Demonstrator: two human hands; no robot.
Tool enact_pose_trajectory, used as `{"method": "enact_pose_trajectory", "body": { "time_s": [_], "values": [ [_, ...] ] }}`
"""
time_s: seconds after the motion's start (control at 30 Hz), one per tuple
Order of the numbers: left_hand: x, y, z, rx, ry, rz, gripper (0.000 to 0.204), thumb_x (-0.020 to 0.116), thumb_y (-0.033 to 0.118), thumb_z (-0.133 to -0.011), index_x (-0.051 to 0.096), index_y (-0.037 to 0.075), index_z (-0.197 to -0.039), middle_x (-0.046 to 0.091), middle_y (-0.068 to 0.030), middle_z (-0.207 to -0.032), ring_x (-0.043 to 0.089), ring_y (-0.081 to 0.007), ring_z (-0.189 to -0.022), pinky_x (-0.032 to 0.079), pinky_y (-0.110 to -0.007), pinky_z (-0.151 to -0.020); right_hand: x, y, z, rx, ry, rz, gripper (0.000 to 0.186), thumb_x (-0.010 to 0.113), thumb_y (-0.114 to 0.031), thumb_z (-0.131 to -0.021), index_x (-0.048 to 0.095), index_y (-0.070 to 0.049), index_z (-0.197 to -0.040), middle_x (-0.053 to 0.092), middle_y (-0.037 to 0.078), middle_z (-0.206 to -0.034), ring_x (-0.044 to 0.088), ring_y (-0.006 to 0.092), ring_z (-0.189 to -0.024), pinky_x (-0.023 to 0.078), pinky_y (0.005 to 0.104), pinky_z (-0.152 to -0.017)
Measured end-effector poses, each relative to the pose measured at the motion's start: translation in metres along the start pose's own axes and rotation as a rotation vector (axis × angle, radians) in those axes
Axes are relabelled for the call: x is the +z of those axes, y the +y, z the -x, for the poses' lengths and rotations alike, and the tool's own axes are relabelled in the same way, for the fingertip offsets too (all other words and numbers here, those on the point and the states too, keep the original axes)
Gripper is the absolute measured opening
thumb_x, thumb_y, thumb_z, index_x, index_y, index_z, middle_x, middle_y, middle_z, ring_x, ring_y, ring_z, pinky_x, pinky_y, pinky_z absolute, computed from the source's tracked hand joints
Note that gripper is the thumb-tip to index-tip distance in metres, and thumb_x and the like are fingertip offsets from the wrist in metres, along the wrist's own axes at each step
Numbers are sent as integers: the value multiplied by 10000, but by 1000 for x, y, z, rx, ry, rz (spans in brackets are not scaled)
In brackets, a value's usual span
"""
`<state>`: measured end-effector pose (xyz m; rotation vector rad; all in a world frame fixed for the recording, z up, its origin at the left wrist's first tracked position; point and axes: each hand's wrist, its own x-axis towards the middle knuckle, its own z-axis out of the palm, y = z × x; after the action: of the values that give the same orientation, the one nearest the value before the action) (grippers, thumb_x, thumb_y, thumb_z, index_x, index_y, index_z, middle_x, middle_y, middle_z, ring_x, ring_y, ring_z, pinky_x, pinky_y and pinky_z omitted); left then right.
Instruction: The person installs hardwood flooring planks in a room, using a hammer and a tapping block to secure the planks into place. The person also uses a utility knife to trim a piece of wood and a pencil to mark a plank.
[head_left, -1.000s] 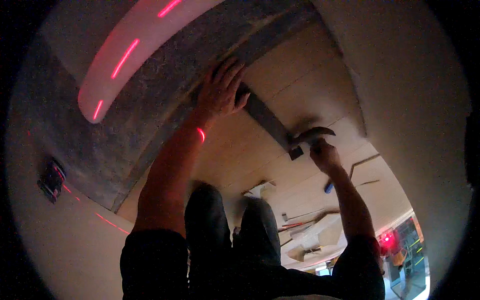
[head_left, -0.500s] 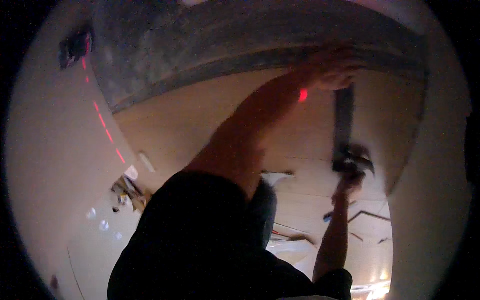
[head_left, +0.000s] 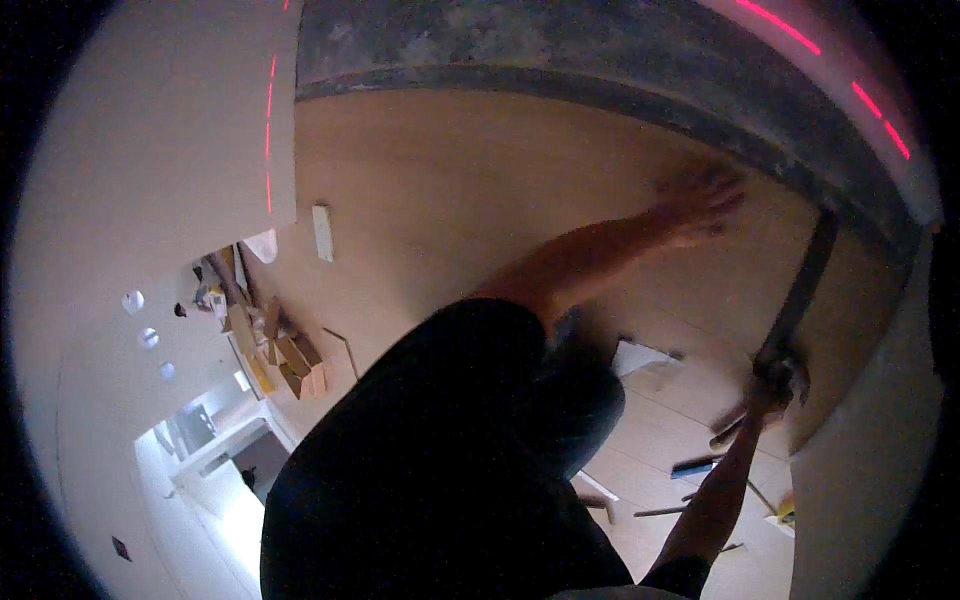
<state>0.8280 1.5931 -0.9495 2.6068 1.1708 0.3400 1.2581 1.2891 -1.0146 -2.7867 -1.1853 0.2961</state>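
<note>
My left hand (head_left: 700,205), somewhat blurred, is spread with fingers apart over the light wood flooring (head_left: 450,160), near the dark grey concrete strip (head_left: 600,55). Whether it presses down I cannot tell. My right hand (head_left: 768,400) grips a hammer (head_left: 795,375) at the lower end of a long dark bar (head_left: 805,280), which lies across the boards toward the concrete edge. A white scrap piece (head_left: 645,355) lies by my knee. A blue tool (head_left: 693,466) rests below my right hand.
Pale walls (head_left: 150,180) with red laser lines stand at left and right. A small white offcut (head_left: 322,232) lies on the floor at left, near cardboard boxes (head_left: 300,365) and other clutter beside a bright opening. Several narrow strips lie at lower right.
My view has swung round to the left, showing boxes and more flooring. My left hand has moved off the bar's upper end onto the boards left of it; my right hand still holds the hammer.
</note>
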Motion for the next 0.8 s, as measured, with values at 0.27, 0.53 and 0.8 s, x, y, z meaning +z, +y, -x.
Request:
{"method": "enact_pose_trajectory", "body": {
  "time_s": [0.27, 0.53, 0.8],
  "values": [
    [-86, -140, 321, -619, -368, -28, 846, 605, 507, -939, 276, 64, -1580, 202, -217, -1656, 246, -407, -1508, 225, -529, -1214, 0, -47, -41, -329, 13, -122, 365, 792, -342, -801, 689, -68, -1019, 696, 93, -910, 671, 264, -811, 522, 396, -731],
    [-80, -178, 374, -536, -537, 44, 736, 557, 493, -978, 374, 39, -1526, 199, -247, -1646, 153, -439, -1526, 113, -521, -1255, 33, -103, -87, -606, 52, -36, 297, 757, -345, -836, 719, -73, -950, 673, 90, -853, 652, 256, -771, 495, 395, -638],
    [-102, -171, 410, -632, -451, -97, 830, 618, 519, -932, 308, 81, -1565, 179, -226, -1655, 123, -432, -1535, 274, -573, -1196, 65, -137, -115, -784, 82, 14, 248, 730, -317, -858, 730, -70, -880, 652, 87, -794, 628, 243, -725, 473, 390, -573]
  ]
}}
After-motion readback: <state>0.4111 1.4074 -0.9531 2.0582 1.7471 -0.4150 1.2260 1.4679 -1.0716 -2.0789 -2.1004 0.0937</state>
